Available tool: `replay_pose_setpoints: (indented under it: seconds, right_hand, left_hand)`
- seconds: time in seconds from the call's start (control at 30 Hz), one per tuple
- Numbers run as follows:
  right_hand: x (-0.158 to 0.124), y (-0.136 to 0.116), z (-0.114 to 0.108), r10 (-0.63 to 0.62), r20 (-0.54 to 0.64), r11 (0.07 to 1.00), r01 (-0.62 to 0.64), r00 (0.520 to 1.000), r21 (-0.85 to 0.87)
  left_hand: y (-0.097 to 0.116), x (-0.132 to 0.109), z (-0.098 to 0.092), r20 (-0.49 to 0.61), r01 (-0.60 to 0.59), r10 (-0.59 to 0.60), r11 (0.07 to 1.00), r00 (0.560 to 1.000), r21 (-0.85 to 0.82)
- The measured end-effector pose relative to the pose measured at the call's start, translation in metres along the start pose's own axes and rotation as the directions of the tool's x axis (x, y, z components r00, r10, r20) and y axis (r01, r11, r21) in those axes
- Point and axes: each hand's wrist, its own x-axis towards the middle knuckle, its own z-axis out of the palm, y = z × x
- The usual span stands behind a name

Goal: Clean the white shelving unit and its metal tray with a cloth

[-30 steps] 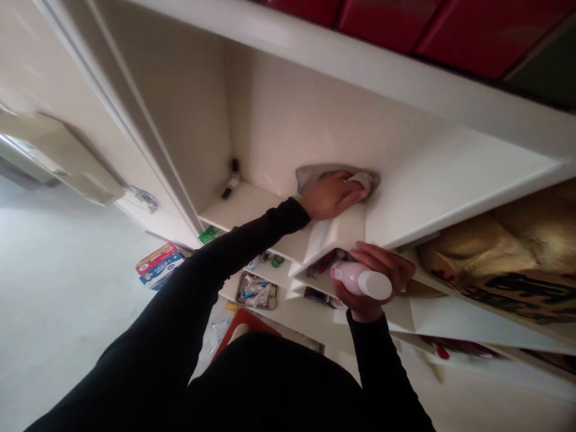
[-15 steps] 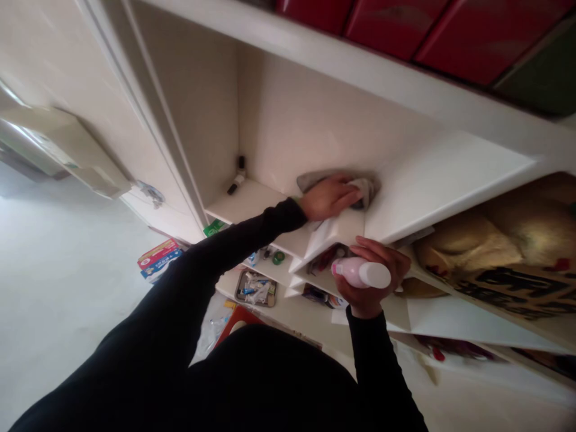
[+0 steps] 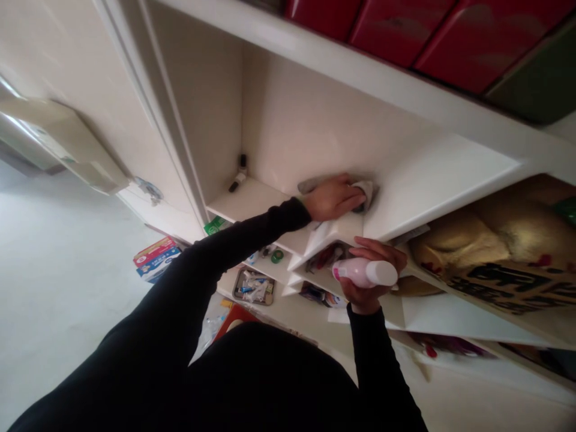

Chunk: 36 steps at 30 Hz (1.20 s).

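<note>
My left hand presses a grey cloth flat against the white shelf board in the corner where an upright divider meets it. The fingers lie closed over the cloth. My right hand is held below the shelf edge, wrapped round a pink and white spray bottle that lies sideways, nozzle end toward the left. Both arms wear black sleeves.
A small dark and white marker-like thing lies at the shelf's back left corner. Lower shelves hold a tray of small items and rolls of tape. A brown bag fills the right compartment. Red bins sit above. Coloured boxes lie on the floor.
My left hand has slid the cloth a little on the shelf near the divider. The right hand with the bottle has stayed roughly in place; the view has shifted slightly.
</note>
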Motion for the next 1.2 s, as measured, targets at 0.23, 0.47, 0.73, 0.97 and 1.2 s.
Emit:
replay_pose_setpoints:
  seconds: [0.23,0.47,0.73,0.97,1.2]
  right_hand:
    - [-0.007,0.013,-0.001,-0.032,-0.03,0.999,0.033,0.999,0.025]
    - [-0.008,0.011,-0.013,0.029,-0.049,0.986,-0.02,0.998,0.168]
    - [-0.006,0.004,-0.012,0.087,0.008,0.968,-0.086,0.996,0.235]
    - [-0.005,0.004,-0.012,0.066,-0.002,0.968,-0.063,0.998,0.243]
    - [-0.001,0.008,-0.016,-0.064,0.03,0.991,0.06,0.997,0.122]
  left_hand:
    - [0.064,-0.07,-0.005,0.009,-0.004,0.005,0.989,1.0,-0.15]
    - [0.095,-0.123,-0.034,-0.114,0.099,-0.155,0.915,0.981,-0.39]
    - [0.082,-0.141,-0.12,-0.5,0.382,-0.508,0.86,0.701,-0.338]
    - [0.092,-0.116,-0.036,-0.289,0.108,-0.235,0.912,0.928,-0.396]
    - [0.103,-0.086,0.032,-0.065,0.094,-0.083,0.978,0.994,0.189]
